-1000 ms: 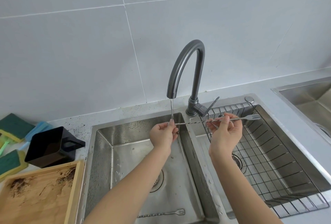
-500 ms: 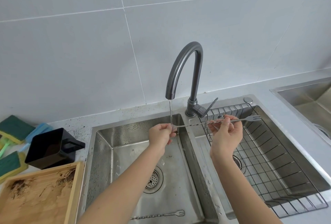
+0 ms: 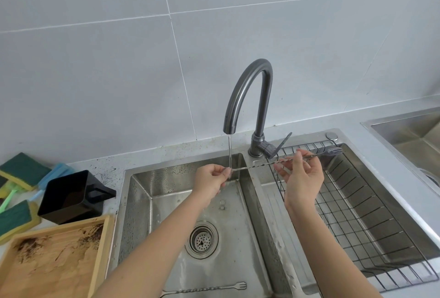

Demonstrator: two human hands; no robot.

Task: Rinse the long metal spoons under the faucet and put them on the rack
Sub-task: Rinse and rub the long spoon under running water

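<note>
The scene is seen from a single head-worn wide-angle camera, aimed forward and down from close above the double sink (image 3: 133, 193). The tiled wall (image 3: 95, 71) is faced squarely, with straight lines bowed toward the edges.

Grey countertop (image 3: 371, 121) with a double steel sink (image 3: 152, 185) set into it

Left of the sink on the counter: a black square cup (image 3: 71, 196), a soiled wooden tray (image 3: 54, 259) nearer the camera, and green-and-yellow sponges (image 3: 22, 170) farther left. In the sink's right basin sits a wire rack (image 3: 371, 221); on the left basin's floor lies a twisted spoon (image 3: 204, 290).
</note>
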